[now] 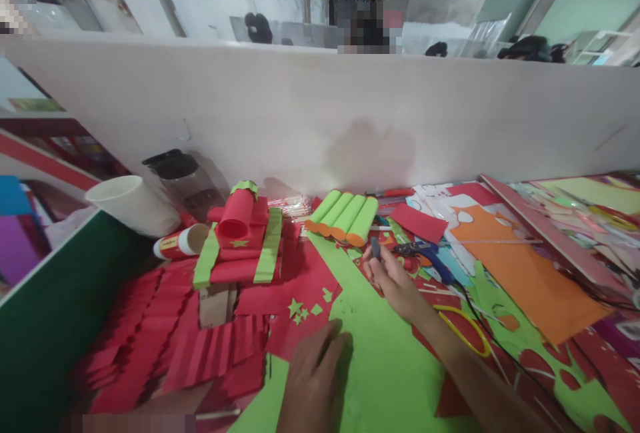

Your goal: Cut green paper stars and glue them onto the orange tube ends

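My right hand (395, 280) reaches forward over a light green paper sheet (380, 366) and pinches a small dark grey object (375, 247) between thumb and fingers. My left hand (315, 380) lies flat, palm down, on the near edge of the same sheet, holding nothing. Just beyond the right hand lie several green paper rolls with orange ends (345, 216). To the left stands a red paper model with green strips (240, 240). Small green paper stars (300, 310) lie on red paper between the hands and the model.
A white paper cup (133, 205) and a red-white tube (180, 241) lie at the left. Yellow-handled scissors (465, 330), a blue glue gun (430, 256) and an orange sheet (520, 273) sit to the right. Folded red paper (165, 340) covers the near left. A white partition (320, 106) stands behind.
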The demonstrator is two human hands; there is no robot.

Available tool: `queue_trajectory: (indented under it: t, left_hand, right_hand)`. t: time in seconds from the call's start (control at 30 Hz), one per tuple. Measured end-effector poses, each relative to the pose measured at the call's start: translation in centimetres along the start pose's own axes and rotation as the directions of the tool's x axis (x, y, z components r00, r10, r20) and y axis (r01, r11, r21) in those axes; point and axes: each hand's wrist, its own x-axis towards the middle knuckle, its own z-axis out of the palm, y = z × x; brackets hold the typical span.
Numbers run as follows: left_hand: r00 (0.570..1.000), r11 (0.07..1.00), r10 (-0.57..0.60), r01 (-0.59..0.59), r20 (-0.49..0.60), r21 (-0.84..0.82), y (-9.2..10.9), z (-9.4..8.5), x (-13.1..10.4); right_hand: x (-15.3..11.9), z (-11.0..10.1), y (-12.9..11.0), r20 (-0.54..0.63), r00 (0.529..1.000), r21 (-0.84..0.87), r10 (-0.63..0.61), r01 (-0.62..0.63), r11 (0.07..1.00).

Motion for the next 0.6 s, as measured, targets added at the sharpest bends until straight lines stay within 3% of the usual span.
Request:
queue_trajectory:
  t: [0.1,0.2,0.4,0.6]
  left_hand:
    - [0.999,0.999,-0.05,0.05,-0.015,-0.013,0.1,0.0,-0.2]
    - [0.995,0.995,-0.095,0.095,-0.008,-0.036,0.6,-0.3,0.1]
    - [0.994,0.993,-0.101,0.098,-0.039,-0.07,1.4,-0.6,0.6]
    - [0.99,0.991,-0.132,0.131,-0.056,-0.018,0.1,-0.4,-0.5]
  right_hand:
    - [0.3,1.0,0.5,0.003,0.987,0.405,0.162,-0.149,0.902]
    - [0.5,1.6,1.1,-0.049,0.973,0.54,0.227,-0.166,0.825]
    - [0.2,1.3,0.9,-0.142,0.988,0.4,0.062,0.0,0.917]
    - [0.3,1.1,1.0,-0.199,0.974,0.254,-0.108,0.158,0.954]
